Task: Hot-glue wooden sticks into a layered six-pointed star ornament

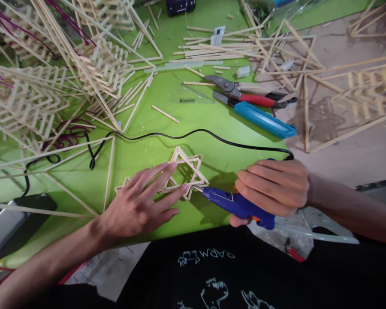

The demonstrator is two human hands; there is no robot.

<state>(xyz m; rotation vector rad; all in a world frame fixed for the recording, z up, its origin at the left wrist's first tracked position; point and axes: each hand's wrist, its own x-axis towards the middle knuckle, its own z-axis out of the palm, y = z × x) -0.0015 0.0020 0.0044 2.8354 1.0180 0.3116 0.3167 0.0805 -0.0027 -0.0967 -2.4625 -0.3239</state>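
Glue gun: blue body, orange trigger, thin metal nozzle, black cord off the back end. It sits near the front edge of the green board. Long axis nearly level, running left-right, nozzle pointing left, tip touching the lower right corner of the stick frame. Right hand clenched round the gun's grip, fingers curled over the top, thumb under. Stick frame: small, pale wooden sticks in angular stacked layers, flat on the board. Left hand flat, fingers straight and spread, pressing on the frame's left part, grasping nothing. Further back: blue knife, red-handled cutters, clear ruler, big stick lattices at left.
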